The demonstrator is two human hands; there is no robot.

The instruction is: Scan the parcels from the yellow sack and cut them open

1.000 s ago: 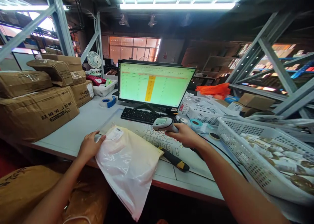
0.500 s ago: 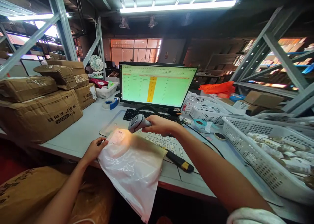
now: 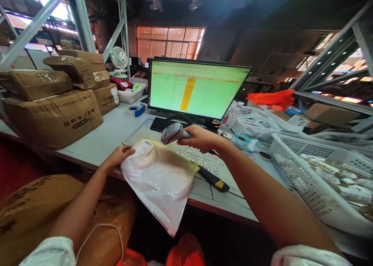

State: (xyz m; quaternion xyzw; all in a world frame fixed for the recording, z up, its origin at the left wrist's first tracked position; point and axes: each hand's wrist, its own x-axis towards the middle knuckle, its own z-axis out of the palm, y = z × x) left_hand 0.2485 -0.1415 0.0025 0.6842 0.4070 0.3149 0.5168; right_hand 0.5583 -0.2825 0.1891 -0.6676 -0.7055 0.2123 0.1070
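- The plastic bag (image 3: 160, 180), white and filmy, lies across the front of the tabletop (image 3: 96, 139), its lower corner hanging past the edge.
- A barcode label (image 3: 144, 147) sits near the bag's upper left corner (the small print is too fine to read).
- The left hand (image 3: 121, 156) has its thumb and fingers closed on the bag's left edge, just beside the label.
- The right hand (image 3: 201, 137) grips a grey scanner (image 3: 175, 135) by its handle, the head held near the label and turned to the left.
- A black knife with yellow parts (image 3: 212, 177) lies at the bag's right corner, partly on a printed mat (image 3: 141, 133).
- Behind the scanner is a black keyboard (image 3: 159, 124), partly hidden by it and the right hand.
- Beyond the keyboard stands a monitor (image 3: 201, 89), showing a green sheet with one orange column.
- Left of the monitor are a blue tape dispenser (image 3: 142, 110) and a small white basket (image 3: 131, 97) holding a red packet.
- Brown cardboard boxes (image 3: 58, 120) are stacked at the far left.
- To the right are a clear bottle (image 3: 232, 116), a turquoise roll (image 3: 247, 142) and a large white basket (image 3: 303, 184) of wrapped items.
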